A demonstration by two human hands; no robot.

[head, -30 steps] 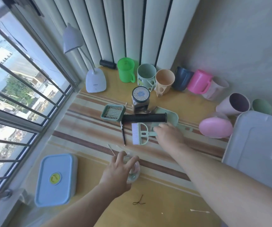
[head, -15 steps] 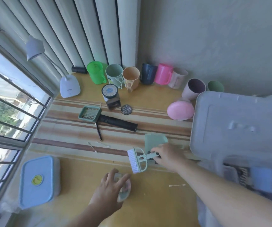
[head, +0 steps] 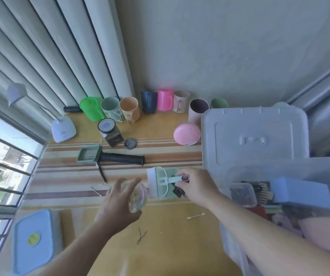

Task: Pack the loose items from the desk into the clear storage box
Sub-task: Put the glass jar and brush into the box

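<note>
My right hand (head: 195, 185) grips the handle of a mint green brush and dustpan set (head: 160, 183), held just above the striped mat. My left hand (head: 118, 198) holds a small clear round container (head: 138, 198) to the left of the set. The clear storage box (head: 237, 253) stands open at the right with several items inside, among them a blue block (head: 301, 193) and a small lidded tub (head: 242, 194). Its grey lid (head: 255, 136) lies behind it.
A row of cups (head: 129, 109) lines the back wall, with a jar (head: 109, 131), a pink round case (head: 187, 134), a black-handled green tool (head: 110, 157), a pen (head: 101, 173) and a desk lamp (head: 62, 130). A blue lunch box (head: 32, 240) sits front left. Cotton swabs (head: 196, 216) and a hairpin (head: 141, 238) lie loose.
My right hand has lifted the brush and dustpan set and carried it toward the box. The left hand with the clear container rose slightly. The view swung right, showing the open box.
</note>
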